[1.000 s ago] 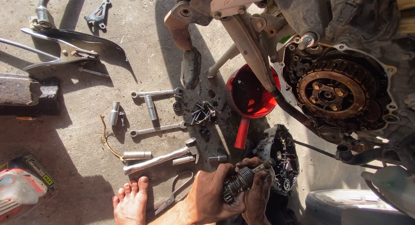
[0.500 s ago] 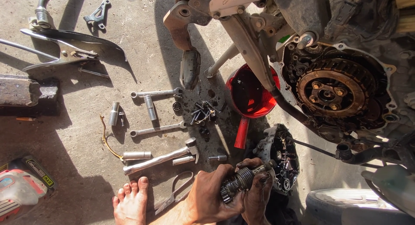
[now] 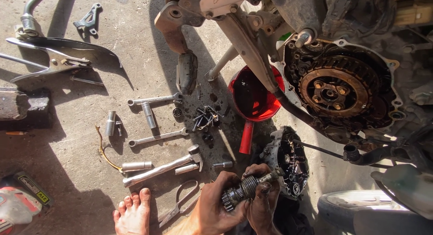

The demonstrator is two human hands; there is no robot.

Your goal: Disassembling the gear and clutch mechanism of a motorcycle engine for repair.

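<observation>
While both sets of fingers clamp oily gear shaft [image 3: 249,189], left hand [image 3: 215,209] cups geared end, right hand [image 3: 264,207] pinches mid-shaft. Shaft held tilted above floor, just beside engine cover [image 3: 288,160]. Red pan [image 3: 252,99], hammer [image 3: 162,167], pliers [image 3: 180,202] nearby; bare foot [image 3: 132,214] left.

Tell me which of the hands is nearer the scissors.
Left. The left hand grips the gear shaft right beside the scissors; the right hand is on the shaft's far side, farther away.
</observation>
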